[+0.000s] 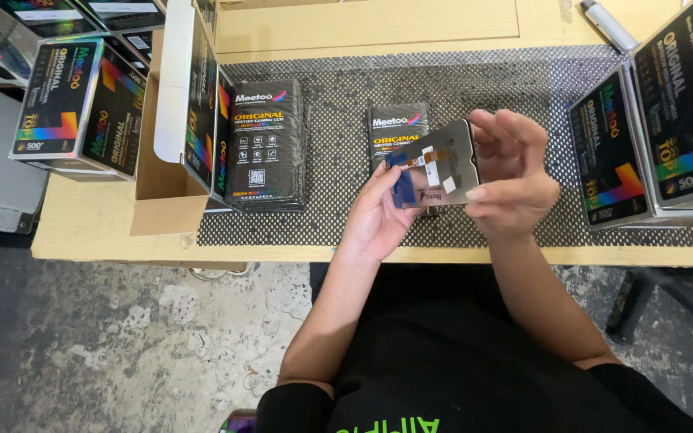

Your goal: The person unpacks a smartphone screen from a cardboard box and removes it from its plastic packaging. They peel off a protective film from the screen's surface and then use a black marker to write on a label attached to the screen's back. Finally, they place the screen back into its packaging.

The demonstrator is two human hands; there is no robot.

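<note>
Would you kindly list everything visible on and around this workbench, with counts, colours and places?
Phone screen panel: one, grey with blue tab and orange flex strip, held above the mat.
Flat black packs: a stack at mat left; another behind the panel.
Black boxes with rainbow print: two stacked groups, far left and far right.
Open cardboard carton: one, brown and white, left of the mat.
Perforated mat: one, black and white, table centre.
Marker: one, grey, top right.
Wooden table: one, tan.
Concrete floor: grey, below.
Left hand: holds the panel's left edge.
Right hand: holds its right edge.
</note>
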